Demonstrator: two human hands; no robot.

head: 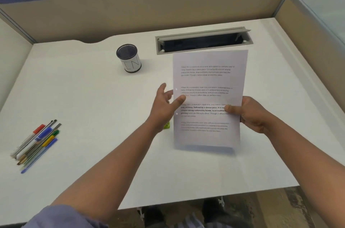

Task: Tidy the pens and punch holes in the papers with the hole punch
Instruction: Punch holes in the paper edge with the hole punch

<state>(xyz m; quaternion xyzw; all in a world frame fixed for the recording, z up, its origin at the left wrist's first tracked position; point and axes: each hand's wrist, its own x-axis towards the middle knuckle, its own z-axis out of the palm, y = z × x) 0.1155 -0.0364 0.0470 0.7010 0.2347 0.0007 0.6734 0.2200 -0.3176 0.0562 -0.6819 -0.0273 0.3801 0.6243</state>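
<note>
A stack of printed papers (209, 78) is held upright above the white desk (84, 97), with two punched holes near its left edge. My right hand (248, 113) grips the stack's right edge, thumb across the front. My left hand (165, 104) has its thumb on the left edge, its fingers spread loosely beside the paper. A bit of green, the hole punch (166, 125), peeks out under my left wrist, mostly hidden. Several pens (37, 143) lie in a loose bundle at the desk's left. An empty black mesh pen cup (129, 58) with a white label stands at centre back.
A grey cable tray (203, 41) with its lid up is set into the desk behind the papers. Beige partition walls (149, 3) close the desk on three sides. My shoes show below the desk's front edge.
</note>
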